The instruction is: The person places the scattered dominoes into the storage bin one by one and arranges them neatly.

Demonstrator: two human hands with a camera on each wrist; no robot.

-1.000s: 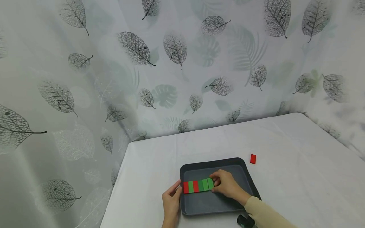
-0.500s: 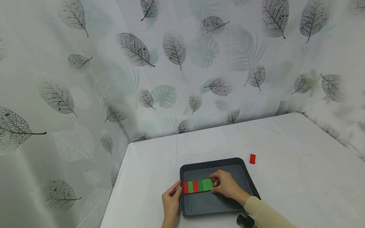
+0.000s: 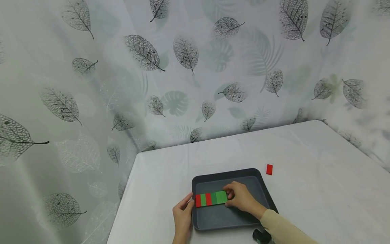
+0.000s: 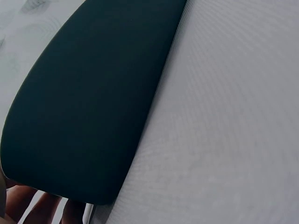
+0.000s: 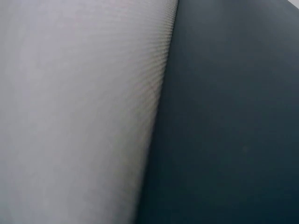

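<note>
A row of flat red and green tiles lies side by side in a dark grey tray, starting near its left wall. At the row's right end, my right hand pinches the last green tile between thumb and fingers along its short ends. That tile sits flush against its neighbour. My left hand holds the tray's left rim, thumb and fingers at the edge. In the left wrist view, its fingers show beside the tray's dark outer wall. The right wrist view shows no hand.
One loose red tile lies on the white tablecloth, behind and right of the tray. A black object appears below the right forearm, by the tray's front edge. Leaf-printed curtains hang behind and beside the table.
The last green tile, slightly apart and tilted a second ago, now lies flush with the row. Both hands have kept nearly the same places.
</note>
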